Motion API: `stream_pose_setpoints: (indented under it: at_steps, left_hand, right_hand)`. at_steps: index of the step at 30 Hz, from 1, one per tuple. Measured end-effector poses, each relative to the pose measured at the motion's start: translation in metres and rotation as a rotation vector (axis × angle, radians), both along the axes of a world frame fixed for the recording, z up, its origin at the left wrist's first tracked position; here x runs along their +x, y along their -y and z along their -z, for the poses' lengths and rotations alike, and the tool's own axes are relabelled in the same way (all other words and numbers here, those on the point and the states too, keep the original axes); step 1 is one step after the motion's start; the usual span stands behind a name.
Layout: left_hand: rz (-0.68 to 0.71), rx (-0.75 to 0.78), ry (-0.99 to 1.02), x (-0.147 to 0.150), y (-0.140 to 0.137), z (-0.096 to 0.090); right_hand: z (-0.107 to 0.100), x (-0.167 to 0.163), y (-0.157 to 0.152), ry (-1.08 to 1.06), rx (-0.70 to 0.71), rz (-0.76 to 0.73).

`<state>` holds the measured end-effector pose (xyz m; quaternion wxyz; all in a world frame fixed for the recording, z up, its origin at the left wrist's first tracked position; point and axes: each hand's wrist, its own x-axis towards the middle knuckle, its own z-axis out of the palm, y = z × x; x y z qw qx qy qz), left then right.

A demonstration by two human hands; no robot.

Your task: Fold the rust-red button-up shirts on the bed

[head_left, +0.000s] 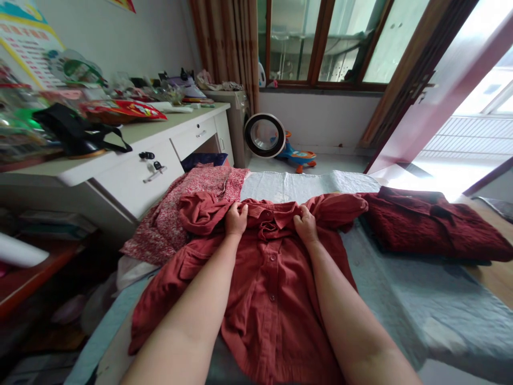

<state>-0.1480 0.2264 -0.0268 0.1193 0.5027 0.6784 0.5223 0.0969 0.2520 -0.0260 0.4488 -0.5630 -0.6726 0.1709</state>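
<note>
Located from centre to 6 o'clock: brick-red buttoned cloth shirt [276, 299], laid on pale-blue quilted cover [404, 289]. Gripped beside collar [262, 208], at shirt's 11 and 1 o'clock, by clamped fingers of left hand [236, 218] and right hand [306, 224]. Advisable: tension evenly, keep button row [273, 278] straight.

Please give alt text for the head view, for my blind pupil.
A person's left hand and right hand hold a red button-front shirt beside its collar, over a pale blue cover. A folded dark red garment lies at right, patterned cloth at left.
</note>
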Motion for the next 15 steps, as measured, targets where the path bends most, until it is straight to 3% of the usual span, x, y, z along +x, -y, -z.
stream_pose_setpoints:
  at_steps: [11, 15]
  left_hand:
    - [0.04, -0.118, 0.104, -0.004, -0.009, -0.011]
    - [0.078, -0.162, 0.174, -0.004, 0.003, -0.021]
  right_hand:
    - [0.003, -0.006, -0.002, 0.011, -0.08, 0.074]
    - [0.002, -0.008, -0.006, -0.028, -0.117, 0.096]
